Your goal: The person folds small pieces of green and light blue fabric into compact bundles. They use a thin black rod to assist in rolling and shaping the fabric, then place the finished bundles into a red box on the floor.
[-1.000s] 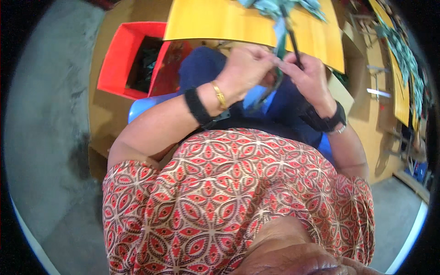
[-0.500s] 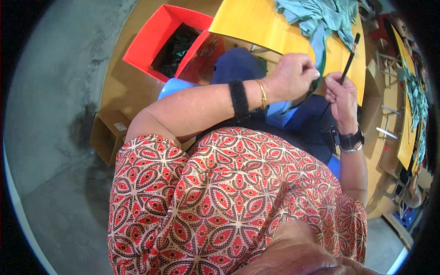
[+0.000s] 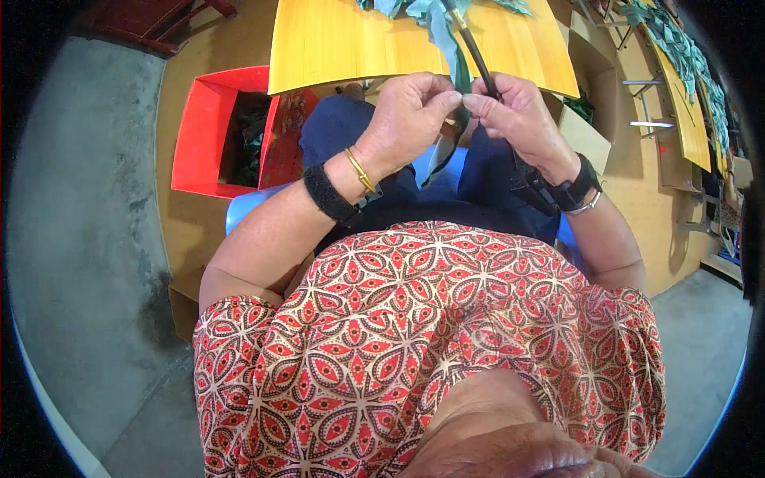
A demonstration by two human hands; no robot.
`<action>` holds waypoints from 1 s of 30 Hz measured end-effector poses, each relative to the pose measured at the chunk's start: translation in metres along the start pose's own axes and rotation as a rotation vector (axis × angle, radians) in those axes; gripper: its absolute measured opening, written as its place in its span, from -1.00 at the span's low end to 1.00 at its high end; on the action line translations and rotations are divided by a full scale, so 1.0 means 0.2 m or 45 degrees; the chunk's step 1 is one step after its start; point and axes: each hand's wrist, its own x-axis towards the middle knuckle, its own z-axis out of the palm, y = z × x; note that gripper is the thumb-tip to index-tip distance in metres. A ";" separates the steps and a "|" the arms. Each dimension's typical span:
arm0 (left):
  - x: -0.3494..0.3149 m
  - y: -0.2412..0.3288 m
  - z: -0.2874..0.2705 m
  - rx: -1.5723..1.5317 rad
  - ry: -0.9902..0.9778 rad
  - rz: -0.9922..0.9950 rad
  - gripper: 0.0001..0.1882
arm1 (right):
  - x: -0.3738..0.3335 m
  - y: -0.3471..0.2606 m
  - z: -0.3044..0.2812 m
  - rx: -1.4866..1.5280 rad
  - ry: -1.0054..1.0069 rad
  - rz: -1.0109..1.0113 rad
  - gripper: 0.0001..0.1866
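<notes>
My left hand (image 3: 410, 115) pinches a green cloth strip (image 3: 451, 52) between thumb and fingers, over my lap. The strip runs down from the table past my fingertips, its dark lower end hanging below them. Against it, the thumb of my right hand (image 3: 518, 119) presses close to my left thumb. A slim black rod (image 3: 476, 57) with a lighter band near its far end slants through my right hand's closed fingers. At the table's far edge lie more blue-green cloth pieces (image 3: 426, 9).
In front of me stands a yellow table (image 3: 343, 48). A red bin (image 3: 182, 151) with dark scraps is at its left, a cardboard box (image 3: 586, 137) at its right. Beneath me shows a blue seat (image 3: 243, 209). Another cloth-covered table (image 3: 677, 99) stands far right.
My hands have come together, the right thumb now meeting the left at the strip. The rod leans the other way, its far end toward the left. The whole view has shifted.
</notes>
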 end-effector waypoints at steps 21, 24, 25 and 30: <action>-0.04 -0.06 0.02 0.190 0.071 0.215 -0.87 | -0.03 0.02 0.02 0.472 0.062 0.091 -0.93; -0.04 -0.04 -0.01 0.406 0.057 0.333 -0.90 | -0.02 0.05 0.03 0.095 0.129 -0.070 -0.90; -0.03 -0.04 -0.01 0.491 0.042 0.382 -0.91 | -0.02 0.05 0.03 -0.084 0.157 -0.164 -0.89; -0.02 -0.03 -0.01 0.637 0.119 0.518 -0.91 | 0.00 0.04 0.01 -0.600 0.205 -0.372 -0.85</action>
